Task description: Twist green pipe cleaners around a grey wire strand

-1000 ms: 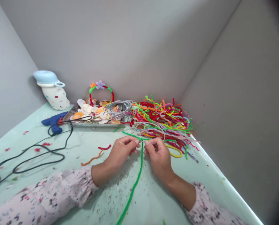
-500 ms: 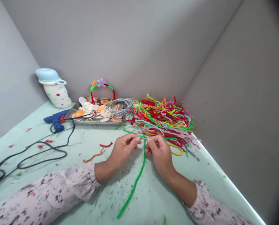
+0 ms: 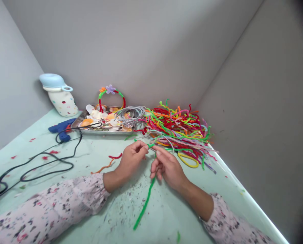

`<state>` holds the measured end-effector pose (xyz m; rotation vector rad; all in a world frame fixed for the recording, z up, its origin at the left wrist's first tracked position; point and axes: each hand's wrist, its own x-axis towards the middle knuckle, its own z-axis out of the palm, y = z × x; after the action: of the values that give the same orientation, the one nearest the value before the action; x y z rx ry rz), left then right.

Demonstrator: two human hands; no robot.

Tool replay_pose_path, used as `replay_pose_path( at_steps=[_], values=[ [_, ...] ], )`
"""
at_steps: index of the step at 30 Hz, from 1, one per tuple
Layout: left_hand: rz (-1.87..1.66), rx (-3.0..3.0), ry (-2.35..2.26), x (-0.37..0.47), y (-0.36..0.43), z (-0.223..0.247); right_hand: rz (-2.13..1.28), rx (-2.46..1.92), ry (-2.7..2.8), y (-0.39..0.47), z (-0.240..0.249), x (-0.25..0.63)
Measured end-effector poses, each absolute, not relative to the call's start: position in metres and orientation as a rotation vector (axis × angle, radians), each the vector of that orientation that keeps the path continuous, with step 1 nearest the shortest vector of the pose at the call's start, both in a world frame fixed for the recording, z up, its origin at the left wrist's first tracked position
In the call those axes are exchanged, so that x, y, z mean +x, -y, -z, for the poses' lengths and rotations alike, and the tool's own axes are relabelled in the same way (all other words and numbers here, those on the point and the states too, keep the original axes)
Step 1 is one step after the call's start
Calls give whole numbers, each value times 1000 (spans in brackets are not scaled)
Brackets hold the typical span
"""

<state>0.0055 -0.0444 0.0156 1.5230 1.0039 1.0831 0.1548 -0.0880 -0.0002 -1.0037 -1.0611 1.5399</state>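
Note:
My left hand (image 3: 132,157) pinches a green pipe cleaner (image 3: 144,207) near its wrapped end, between thumb and forefinger. A thin grey wire runs through the same spot and loops out past my right hand (image 3: 168,166). That hand has its thumb and forefinger closed at the wrap, the forefinger reaching toward the left fingertips, the other fingers curled. From between the hands the long tail of the pipe cleaner hangs down over the table, partly behind my right fingers. The exact contact at the fingertips is small and partly hidden.
Behind the hands lies a heap of coloured pipe cleaners (image 3: 177,125), with yellow-handled scissors (image 3: 188,160) at its front. A metal tray (image 3: 108,133) holds shells, a wire coil (image 3: 131,115) and a decorated hoop (image 3: 124,101). Leftward are a blue glue gun (image 3: 61,128), black cord (image 3: 47,173) and a bottle (image 3: 62,101).
My right forefinger has stretched out toward the left fingertips and the right hand has turned. Both hands shifted slightly left; the hanging green tail swung a little right and rose.

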Motion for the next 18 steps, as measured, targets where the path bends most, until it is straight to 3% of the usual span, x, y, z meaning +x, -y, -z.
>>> replay_pose_path(
  at_steps=[10, 18],
  values=[
    [-1078, 1583, -1023, 7, 48, -16, -1487, -872, 1085, 94, -7, 154],
    [-1103, 1614, -1009, 9, 48, -11, -1534, -954, 872, 97, -52, 162]
  ],
)
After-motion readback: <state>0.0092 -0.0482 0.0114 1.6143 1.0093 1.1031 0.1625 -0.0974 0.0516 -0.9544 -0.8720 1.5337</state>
